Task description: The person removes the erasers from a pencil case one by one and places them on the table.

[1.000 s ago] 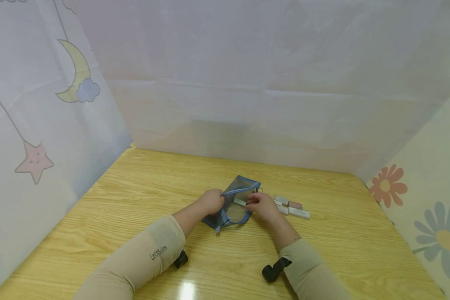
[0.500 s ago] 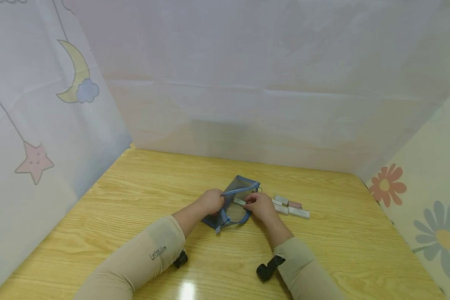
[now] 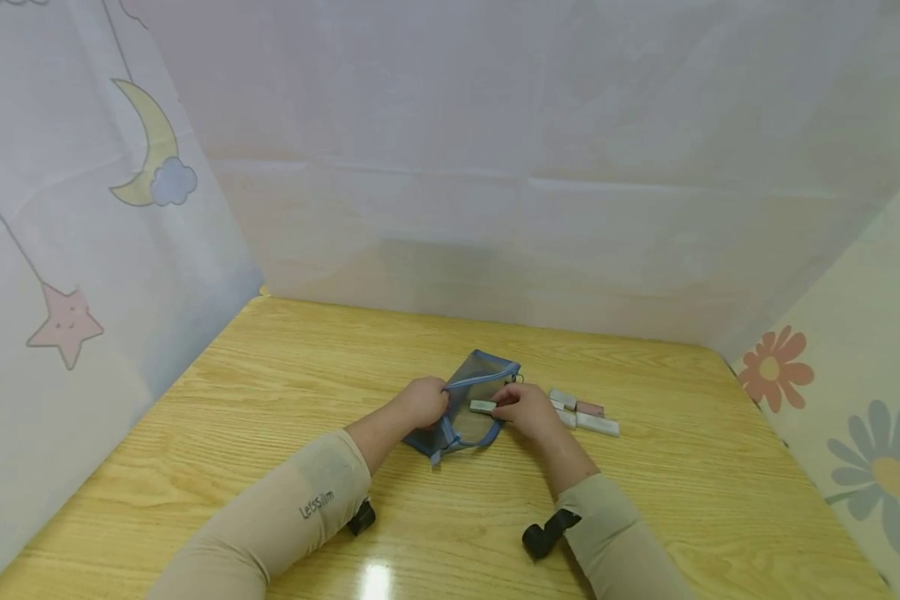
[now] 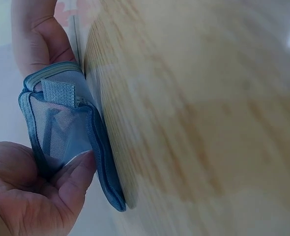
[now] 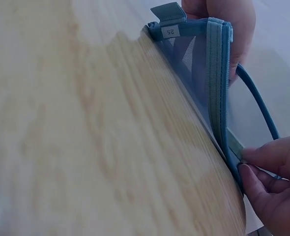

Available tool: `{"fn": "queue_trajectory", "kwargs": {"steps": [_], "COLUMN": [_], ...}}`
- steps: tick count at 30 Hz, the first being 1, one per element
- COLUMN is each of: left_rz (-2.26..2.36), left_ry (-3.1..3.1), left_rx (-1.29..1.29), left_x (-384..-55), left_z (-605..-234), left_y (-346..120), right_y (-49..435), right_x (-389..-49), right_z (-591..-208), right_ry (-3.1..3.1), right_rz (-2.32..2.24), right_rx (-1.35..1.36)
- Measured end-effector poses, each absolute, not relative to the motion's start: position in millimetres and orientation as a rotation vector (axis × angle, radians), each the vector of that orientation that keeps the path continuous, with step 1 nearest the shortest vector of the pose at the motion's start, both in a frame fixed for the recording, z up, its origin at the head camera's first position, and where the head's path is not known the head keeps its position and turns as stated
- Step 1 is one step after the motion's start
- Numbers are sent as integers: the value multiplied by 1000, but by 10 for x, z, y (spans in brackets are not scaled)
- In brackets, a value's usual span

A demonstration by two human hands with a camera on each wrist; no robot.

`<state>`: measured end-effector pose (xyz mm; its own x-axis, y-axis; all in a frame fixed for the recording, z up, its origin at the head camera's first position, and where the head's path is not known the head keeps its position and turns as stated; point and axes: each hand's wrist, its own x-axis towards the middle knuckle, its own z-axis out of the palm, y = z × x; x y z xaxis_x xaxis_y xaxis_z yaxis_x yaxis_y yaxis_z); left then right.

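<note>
A blue-edged mesh zip pouch (image 3: 461, 417) lies on the table with its zip side open. My left hand (image 3: 424, 403) grips the pouch's near left edge, thumb and fingers pinching the mesh in the left wrist view. At the pouch's opening, my right hand (image 3: 528, 410) pinches a small pale rectangular block (image 3: 483, 407) between thumb and fingertips. In the right wrist view a greenish side of that block (image 5: 235, 145) shows by the blue zip edge, partly hidden by the pouch. What exactly the block is, I cannot tell.
Right of my right hand lie several small blocks: a white one (image 3: 598, 426), a pinkish one (image 3: 590, 409) and a grey-white one (image 3: 562, 399). The wooden table (image 3: 330, 367) meets printed cloth walls (image 3: 450, 250) at the back and sides.
My right hand shifted slightly left, then back to the right, with the pale block in its fingers. The block now lies more level. My left hand and the pouch stay nearly still.
</note>
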<state>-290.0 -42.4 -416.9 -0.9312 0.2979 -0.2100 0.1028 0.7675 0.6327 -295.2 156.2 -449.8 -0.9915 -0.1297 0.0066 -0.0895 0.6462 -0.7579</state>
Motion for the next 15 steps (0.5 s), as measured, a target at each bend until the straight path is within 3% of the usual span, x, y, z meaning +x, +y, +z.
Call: {"fn": "queue_trajectory", "kwargs": {"steps": [15], "left_rz": [938], "left_ry": [2658], "left_rx": [297], "left_x": [-2916], "left_z": [-4175], "left_y": [-407], "right_y": [1786], "right_x": [-2921], "right_z": [-4310], "right_ry": [2668], "right_rz": [-1426], "right_rx": [-241]}}
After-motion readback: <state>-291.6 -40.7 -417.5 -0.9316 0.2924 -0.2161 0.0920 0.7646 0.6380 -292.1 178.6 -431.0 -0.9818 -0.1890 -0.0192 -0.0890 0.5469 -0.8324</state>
